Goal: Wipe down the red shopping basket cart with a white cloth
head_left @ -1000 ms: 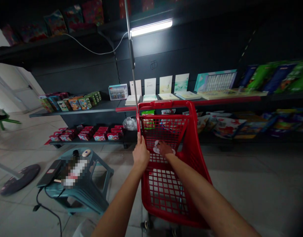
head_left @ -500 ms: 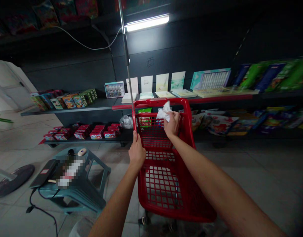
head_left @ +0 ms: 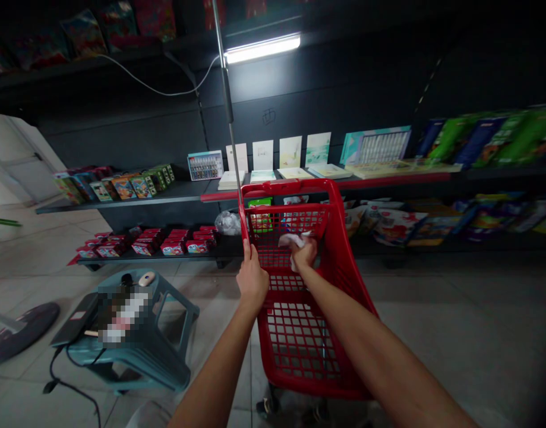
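Observation:
A red plastic shopping cart (head_left: 339, 261) stands on the tiled floor straight ahead of me. My left hand (head_left: 252, 278) is closed on the cart's left rim, close to a thin metal pole (head_left: 230, 119) that rises from that corner. Inside the basket my right hand (head_left: 305, 252) clutches a crumpled white cloth (head_left: 290, 240) and presses it against the mesh of the far wall. Both forearms reach forward from the bottom of the picture.
A teal plastic stool (head_left: 166, 333) at the left carries a laptop (head_left: 72, 320), a mouse and a cable. A round black stand base (head_left: 21, 330) lies at far left. Dark shelves (head_left: 166, 193) with boxes, cards and packs run behind the cart under a lit tube (head_left: 261, 49).
My right hand rose with the cloth from the basket to the top of the far wall, then came back down inside. My left hand has kept its hold on the rim.

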Motion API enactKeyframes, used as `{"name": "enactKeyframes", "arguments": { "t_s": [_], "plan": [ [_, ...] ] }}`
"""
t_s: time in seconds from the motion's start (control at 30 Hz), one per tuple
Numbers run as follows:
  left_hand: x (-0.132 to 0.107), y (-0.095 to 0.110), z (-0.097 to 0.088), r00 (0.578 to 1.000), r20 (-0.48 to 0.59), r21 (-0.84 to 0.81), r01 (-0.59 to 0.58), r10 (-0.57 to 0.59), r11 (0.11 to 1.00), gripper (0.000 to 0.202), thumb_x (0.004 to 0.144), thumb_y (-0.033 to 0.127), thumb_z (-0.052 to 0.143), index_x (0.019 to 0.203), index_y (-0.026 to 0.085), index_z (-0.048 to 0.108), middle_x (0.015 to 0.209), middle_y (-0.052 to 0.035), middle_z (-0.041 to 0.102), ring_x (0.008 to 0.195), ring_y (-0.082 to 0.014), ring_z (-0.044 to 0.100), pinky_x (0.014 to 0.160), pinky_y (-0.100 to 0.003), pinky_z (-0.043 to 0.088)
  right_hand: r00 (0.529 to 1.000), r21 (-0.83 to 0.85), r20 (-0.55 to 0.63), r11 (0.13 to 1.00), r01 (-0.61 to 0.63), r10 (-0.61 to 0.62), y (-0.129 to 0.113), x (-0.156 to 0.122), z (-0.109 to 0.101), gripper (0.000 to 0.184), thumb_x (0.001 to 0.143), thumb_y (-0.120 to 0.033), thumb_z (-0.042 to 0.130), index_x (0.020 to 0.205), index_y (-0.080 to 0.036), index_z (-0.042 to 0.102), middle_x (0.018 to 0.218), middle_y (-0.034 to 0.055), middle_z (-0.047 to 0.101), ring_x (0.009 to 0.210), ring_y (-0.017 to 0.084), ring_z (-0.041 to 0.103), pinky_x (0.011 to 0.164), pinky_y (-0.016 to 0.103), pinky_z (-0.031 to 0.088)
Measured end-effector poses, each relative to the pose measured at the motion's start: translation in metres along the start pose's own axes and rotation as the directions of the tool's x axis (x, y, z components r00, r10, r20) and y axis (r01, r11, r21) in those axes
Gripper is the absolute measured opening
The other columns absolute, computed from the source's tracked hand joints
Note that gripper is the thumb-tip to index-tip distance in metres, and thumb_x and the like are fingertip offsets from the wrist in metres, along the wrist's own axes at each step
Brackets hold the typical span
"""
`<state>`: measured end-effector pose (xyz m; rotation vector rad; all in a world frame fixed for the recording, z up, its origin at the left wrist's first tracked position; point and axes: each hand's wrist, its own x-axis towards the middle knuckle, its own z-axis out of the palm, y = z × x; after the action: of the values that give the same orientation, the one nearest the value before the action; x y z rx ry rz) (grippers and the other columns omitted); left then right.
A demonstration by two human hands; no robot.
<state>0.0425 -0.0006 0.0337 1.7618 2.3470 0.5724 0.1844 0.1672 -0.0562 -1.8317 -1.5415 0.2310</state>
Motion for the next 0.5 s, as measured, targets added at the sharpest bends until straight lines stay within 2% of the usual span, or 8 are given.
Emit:
{"name": "enactKeyframes", "arguments": {
  "t_s": [0.07, 0.17, 0.23, 0.3, 0.4, 0.47, 0.5],
  "plan": [
    [0.0, 0.0, -0.001, 1.0, -0.002, -0.006, 0.002, -0.002, 1.0, 0.079, 0.087, 0.009, 0.046, 0.161, 0.031, 0.028, 0.173, 0.0026, 0.006, 0.119, -0.0244, 0.066, 0.093, -0.037, 0.059, 0.984, 0.122, -0.169, 0.992, -0.037, 0.057, -0.015, 0.024, -0.011, 0.036, 0.095, -0.022, 0.053, 0.127, -0.01, 0.059, 0.125, 0.0167, 0.055, 0.113, 0.024, 0.058, 0.102, 0.037, 0.046],
    [0.001, -0.001, -0.002, 1.0, 0.003, -0.008, 0.008, -0.008, 1.0, 0.078, 0.088, 0.01, 0.046, 0.161, 0.033, 0.028, 0.173, 0.0036, 0.005, 0.12, -0.0244, 0.065, 0.093, -0.036, 0.059, 0.905, 0.307, -0.421, 0.948, 0.082, 0.058, -0.032, 0.054, -0.032, 0.036, 0.088, -0.016, 0.051, 0.123, -0.013, 0.06, 0.124, 0.0152, 0.051, 0.116, 0.023, 0.054, 0.105, 0.033, 0.042],
    [0.002, -0.002, -0.002, 1.0, 0.007, -0.016, 0.007, -0.007, 1.0, 0.077, 0.089, 0.011, 0.045, 0.161, 0.033, 0.027, 0.172, 0.0041, 0.004, 0.122, -0.025, 0.064, 0.093, -0.037, 0.059, 0.886, 0.294, -0.464, 0.943, 0.154, -0.001, -0.03, 0.058, -0.039, 0.037, 0.088, -0.015, 0.05, 0.123, -0.015, 0.06, 0.128, 0.0149, 0.048, 0.119, 0.023, 0.051, 0.105, 0.033, 0.042],
    [0.002, -0.002, -0.001, 1.0, 0.005, -0.029, 0.005, -0.005, 1.0, 0.077, 0.089, 0.011, 0.044, 0.161, 0.032, 0.027, 0.172, 0.0045, 0.004, 0.123, -0.0255, 0.064, 0.093, -0.038, 0.059, 0.918, 0.202, -0.392, 0.969, 0.14, -0.051, -0.012, 0.045, -0.036, 0.036, 0.089, -0.016, 0.05, 0.123, -0.018, 0.063, 0.132, 0.0139, 0.047, 0.122, 0.024, 0.049, 0.103, 0.033, 0.042],
    [0.003, -0.003, 0.0, 1.0, -0.011, -0.037, 0.005, -0.005, 0.999, 0.077, 0.089, 0.012, 0.045, 0.161, 0.033, 0.027, 0.172, 0.0043, 0.005, 0.122, -0.0252, 0.064, 0.093, -0.038, 0.059, 0.996, -0.036, -0.084, 0.999, 0.031, -0.034, 0.032, 0.004, -0.018, 0.039, 0.091, -0.016, 0.048, 0.123, -0.024, 0.067, 0.134, 0.0129, 0.05, 0.12, 0.027, 0.05, 0.095, 0.036, 0.046],
    [0.002, -0.004, 0.001, 1.0, -0.022, -0.034, 0.003, -0.004, 0.999, 0.077, 0.089, 0.011, 0.045, 0.161, 0.033, 0.029, 0.172, 0.0043, 0.006, 0.121, -0.0246, 0.065, 0.093, -0.038, 0.059, 0.989, -0.206, 0.145, 0.978, 0.023, 0.007, 0.058, -0.024, -0.003, 0.039, 0.091, -0.015, 0.048, 0.122, -0.023, 0.071, 0.131, 0.0159, 0.054, 0.115, 0.028, 0.054, 0.088, 0.037, 0.048],
    [0.002, -0.004, 0.002, 1.0, -0.026, -0.033, 0.002, -0.003, 0.999, 0.076, 0.089, 0.011, 0.045, 0.16, 0.033, 0.03, 0.172, 0.0044, 0.007, 0.121, -0.0243, 0.065, 0.093, -0.037, 0.059, 0.975, -0.261, 0.22, 0.964, 0.04, 0.019, 0.067, -0.035, 0.004, 0.039, 0.09, -0.014, 0.049, 0.12, -0.021, 0.073, 0.128, 0.0174, 0.056, 0.112, 0.028, 0.057, 0.087, 0.037, 0.048]
  ]
}}
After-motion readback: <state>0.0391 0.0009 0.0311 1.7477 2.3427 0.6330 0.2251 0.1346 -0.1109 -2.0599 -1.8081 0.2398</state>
